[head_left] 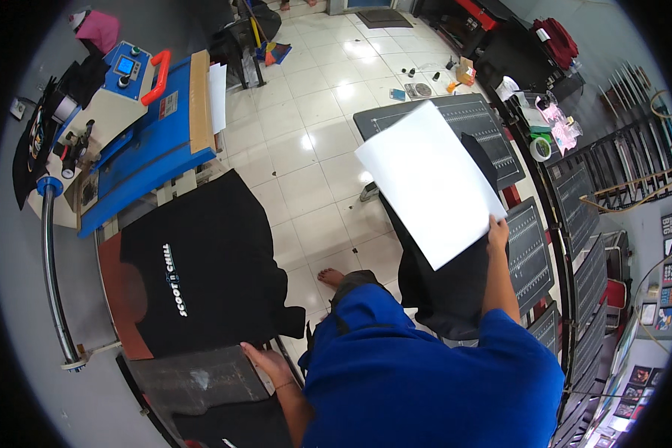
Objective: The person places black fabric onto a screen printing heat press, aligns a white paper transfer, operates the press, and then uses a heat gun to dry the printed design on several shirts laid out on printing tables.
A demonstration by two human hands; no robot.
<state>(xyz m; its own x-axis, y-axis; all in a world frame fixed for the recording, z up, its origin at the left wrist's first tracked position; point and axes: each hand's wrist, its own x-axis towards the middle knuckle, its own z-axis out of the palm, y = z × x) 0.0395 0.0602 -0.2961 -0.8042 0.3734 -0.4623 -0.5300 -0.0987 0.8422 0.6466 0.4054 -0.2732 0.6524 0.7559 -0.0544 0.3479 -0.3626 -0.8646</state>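
My right hand (498,236) grips a large white sheet (428,183) by its near right corner, thumb on top. The sheet lies or hovers over a black cloth (444,295) and a dark gridded board (485,138); whether it touches them I cannot tell. On the other side, my left hand (269,364) is at the edge of a grey metal plate (201,377), fingers stretched out and holding nothing visible. Just beyond it a black T-shirt (224,254) with a small white-and-blue print is spread over a reddish-brown pad (119,291). Another black garment (235,424) lies nearer me.
A blue heat press (145,149) with a red handle (157,77) stands at the far left. More gridded boards (529,254) line a rail on the right. Small bottles and a yellow box (465,72) are on the tiled floor (313,187). A roll of tape (540,148) sits at the right.
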